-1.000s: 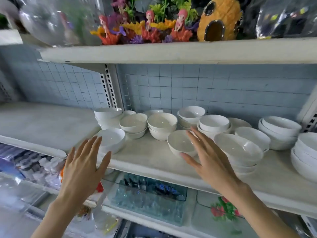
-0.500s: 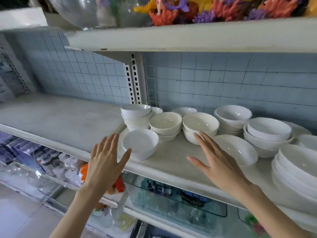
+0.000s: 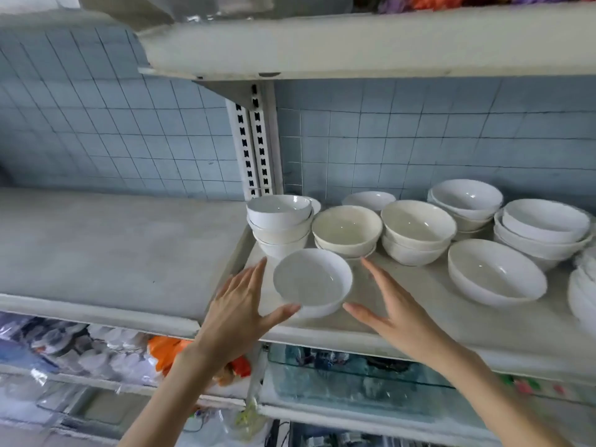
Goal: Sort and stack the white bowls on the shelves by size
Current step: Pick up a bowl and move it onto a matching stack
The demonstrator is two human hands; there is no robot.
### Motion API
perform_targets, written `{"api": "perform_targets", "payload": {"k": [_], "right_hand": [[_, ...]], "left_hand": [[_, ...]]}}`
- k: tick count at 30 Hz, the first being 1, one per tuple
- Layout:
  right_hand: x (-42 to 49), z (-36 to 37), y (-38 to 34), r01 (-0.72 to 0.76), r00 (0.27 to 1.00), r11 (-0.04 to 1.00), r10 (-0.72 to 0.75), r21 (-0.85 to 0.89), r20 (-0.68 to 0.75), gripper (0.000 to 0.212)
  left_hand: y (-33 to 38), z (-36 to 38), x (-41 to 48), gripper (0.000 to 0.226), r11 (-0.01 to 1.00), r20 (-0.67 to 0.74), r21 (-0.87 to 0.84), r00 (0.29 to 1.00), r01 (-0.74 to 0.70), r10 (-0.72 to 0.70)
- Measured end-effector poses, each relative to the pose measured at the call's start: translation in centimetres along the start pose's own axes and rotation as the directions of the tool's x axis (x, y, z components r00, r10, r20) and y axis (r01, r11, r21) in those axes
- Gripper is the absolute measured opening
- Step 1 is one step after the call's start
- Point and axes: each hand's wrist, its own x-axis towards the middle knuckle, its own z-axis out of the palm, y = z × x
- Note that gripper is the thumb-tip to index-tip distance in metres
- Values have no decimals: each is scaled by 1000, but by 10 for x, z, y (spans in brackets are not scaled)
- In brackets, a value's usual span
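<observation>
My left hand [image 3: 238, 304] and right hand [image 3: 395, 306] flank the bowl [image 3: 311, 280], fingers spread, holding nothing. It looks hard, slick, breakable; I'd cup its sides.

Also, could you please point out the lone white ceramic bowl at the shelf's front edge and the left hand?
Lone white ceramic bowl [image 3: 312, 280]: head view, inner basin.
Left hand [image 3: 233, 314]: head view, back of hand.

No writing, label, brand or number can be read: the white bowls [image 3: 312, 282] and the shelf [image 3: 96, 246] show plain surfaces, and the wrapped goods [image 3: 96, 353] below are too blurred to make out any print.
</observation>
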Motion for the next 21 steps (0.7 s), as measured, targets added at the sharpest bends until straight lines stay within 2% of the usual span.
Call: {"api": "perform_targets", "payload": {"k": [2,4,6,9,12,14,18,21], "right_hand": [[6,11,-3,3,1000,993,-5,114,17,92],[13,16,-8,-11,999,979,1,202,51,77],[18,18,-12,-30,998,968,14,251,65,70],[23,20,-9,-37,997,949,14,312,76,71],[27,23,0,-49,995,927,14,372,98,87],[28,23,6,-47,994,919,6,391,106,95],[30,21,11,-26,996,901,-12,433,85,87],[25,20,9,-14,998,888,-15,459,58,87]], "left_hand": [[-3,6,7,130,994,67,-103,997,-31,38],[-5,13,13,130,971,122,-234,990,-39,69],[-6,18,18,131,932,142,-361,986,-26,82],[-3,19,20,126,864,126,-504,989,-8,83],[-1,21,18,103,805,101,-591,987,-44,127],[-4,24,20,102,769,96,-638,987,-36,127],[-8,28,20,106,695,109,-719,991,28,72],[-1,26,16,102,666,70,-746,993,-11,95]]}}
